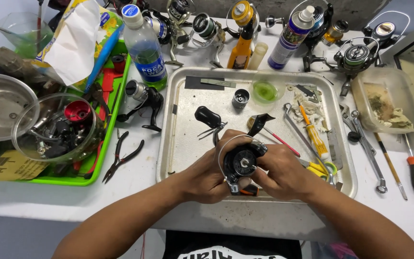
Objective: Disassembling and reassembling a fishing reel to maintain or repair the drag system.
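fingers (245, 184) round black reel (241, 163) (tray rim (163, 158) close)

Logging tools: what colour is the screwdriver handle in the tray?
Yellow-orange screwdriver handle, head view.

One view only, from the head camera, looking steeply down over the person's forearms onto the white tabletop (135, 187). It sits close in: the metal tray (188, 144) fills the centre, both forearms enter from the bottom edge, and the far row of fishing reels (207, 26) meets the top edge. The lens bends the tabletop's edges outward
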